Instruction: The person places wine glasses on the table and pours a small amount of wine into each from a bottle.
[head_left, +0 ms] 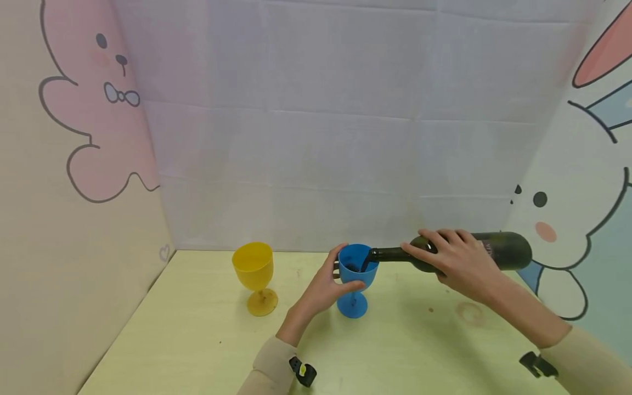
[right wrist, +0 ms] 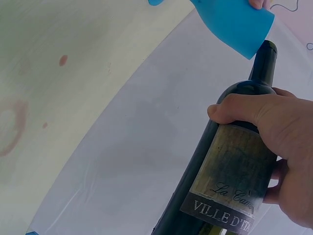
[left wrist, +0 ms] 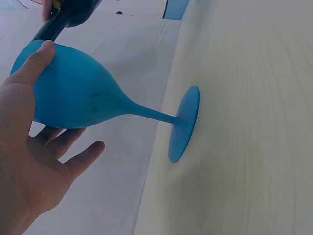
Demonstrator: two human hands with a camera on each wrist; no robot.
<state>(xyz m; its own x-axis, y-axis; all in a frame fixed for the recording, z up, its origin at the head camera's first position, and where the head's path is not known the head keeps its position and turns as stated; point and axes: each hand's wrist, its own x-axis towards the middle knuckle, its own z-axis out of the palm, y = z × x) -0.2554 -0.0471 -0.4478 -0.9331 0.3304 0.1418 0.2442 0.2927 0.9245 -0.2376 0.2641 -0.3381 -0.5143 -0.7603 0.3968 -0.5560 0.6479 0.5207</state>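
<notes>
A blue goblet (head_left: 353, 307) stands upright on the table, and my left hand (head_left: 323, 288) holds its bowl from the left, thumb along the near side. Dark liquid streams into it from a dark green wine bottle (head_left: 506, 250) lying almost level. My right hand (head_left: 461, 263) grips the bottle round its shoulder and upper body. In the left wrist view the thumb lies near the rim of the blue goblet (left wrist: 78, 88), with its foot on the table. The right wrist view shows the label on the wine bottle (right wrist: 230, 176), its mouth at the goblet's rim.
A yellow goblet (head_left: 253, 269) stands to the left of the blue one. The pale yellow table (head_left: 197, 351) has a faint reddish ring stain (head_left: 470, 314) at the right. A white cloth wall (head_left: 316, 153) rises behind, and side walls carry cartoon animals.
</notes>
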